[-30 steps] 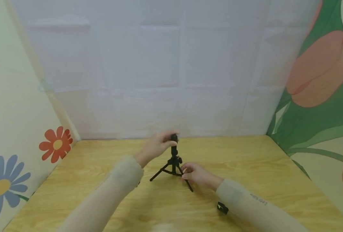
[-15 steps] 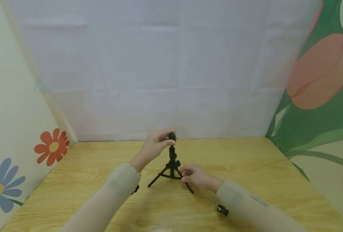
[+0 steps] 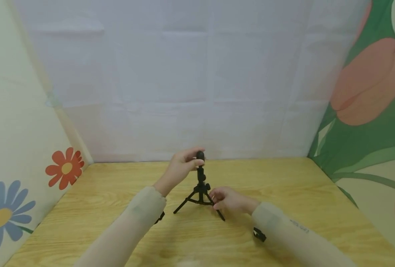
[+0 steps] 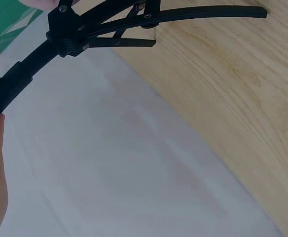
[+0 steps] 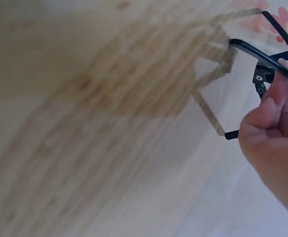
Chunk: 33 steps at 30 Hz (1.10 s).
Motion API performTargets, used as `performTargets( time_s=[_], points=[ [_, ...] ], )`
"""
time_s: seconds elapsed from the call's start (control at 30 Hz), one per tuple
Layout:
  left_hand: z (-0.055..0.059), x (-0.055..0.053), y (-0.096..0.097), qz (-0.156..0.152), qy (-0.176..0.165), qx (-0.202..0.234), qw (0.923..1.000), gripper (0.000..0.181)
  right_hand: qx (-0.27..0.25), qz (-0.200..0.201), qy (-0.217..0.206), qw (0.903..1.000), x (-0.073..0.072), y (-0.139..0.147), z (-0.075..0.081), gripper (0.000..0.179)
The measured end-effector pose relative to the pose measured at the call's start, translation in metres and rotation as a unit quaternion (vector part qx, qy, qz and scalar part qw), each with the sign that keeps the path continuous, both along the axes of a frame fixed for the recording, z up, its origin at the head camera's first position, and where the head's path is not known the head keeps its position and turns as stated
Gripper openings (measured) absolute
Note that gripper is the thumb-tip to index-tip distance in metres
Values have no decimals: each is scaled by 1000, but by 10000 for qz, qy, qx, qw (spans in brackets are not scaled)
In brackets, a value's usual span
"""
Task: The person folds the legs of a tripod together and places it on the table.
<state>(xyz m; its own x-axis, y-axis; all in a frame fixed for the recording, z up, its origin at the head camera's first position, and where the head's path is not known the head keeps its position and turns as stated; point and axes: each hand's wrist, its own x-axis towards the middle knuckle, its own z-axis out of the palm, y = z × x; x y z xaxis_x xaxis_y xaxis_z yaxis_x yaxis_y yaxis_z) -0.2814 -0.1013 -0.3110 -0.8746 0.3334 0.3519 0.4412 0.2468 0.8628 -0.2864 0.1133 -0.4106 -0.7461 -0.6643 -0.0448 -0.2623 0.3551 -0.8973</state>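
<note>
A small black tripod (image 3: pixel 201 188) stands on the table with its legs spread. My left hand (image 3: pixel 180 165) grips its rounded top between thumb and fingers. In the left wrist view, the column (image 4: pixel 40 58) runs down from that hand to the leg joint and braces. My right hand (image 3: pixel 233 200) pinches the tripod's right leg partway down, near the brace. The right wrist view shows that leg (image 5: pixel 255 52) passing into the fingers, which hide part of it.
The wood-grain table (image 3: pixel 110 193) ends at a white sheet (image 3: pixel 157 74) behind. Flower-patterned panels (image 3: pixel 361 148) stand at both sides. Small black objects show beside the right sleeve (image 3: pixel 284 222) and under the left sleeve (image 3: pixel 144 207).
My left hand has risen slightly with the tripod's top, and a narrower neck now shows below it. The right hand keeps hold of the leg with little movement.
</note>
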Motion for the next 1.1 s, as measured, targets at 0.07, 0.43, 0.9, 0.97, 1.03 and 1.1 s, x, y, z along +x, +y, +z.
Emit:
performTargets(
  time_s=[0.07, 0.43, 0.9, 0.97, 1.03, 1.1],
  points=[
    [0, 0, 0, -3, -54, 55, 10000, 41, 14, 30, 31, 10000, -1, 1, 0, 29],
    [-5, 1, -3, 61, -160, 162, 9997, 40, -10, 25, 637, 9980, 0, -4, -1, 24],
    [-4, 2, -3, 18, 29, 189, 9998, 41, 4, 194, 652, 9977, -4, -3, 0, 18],
    [-5, 1, -3, 49, 2, 172, 9998, 41, 50, 188, 539, 9984, -4, -2, -1, 16],
    [-5, 1, -4, 81, -32, 168, 9998, 41, 77, 206, 398, 9990, -4, 0, -1, 16],
    [-5, 1, -4, 95, -40, 165, 9998, 41, 93, 236, 240, 9994, -4, 1, -2, 18]
  ],
)
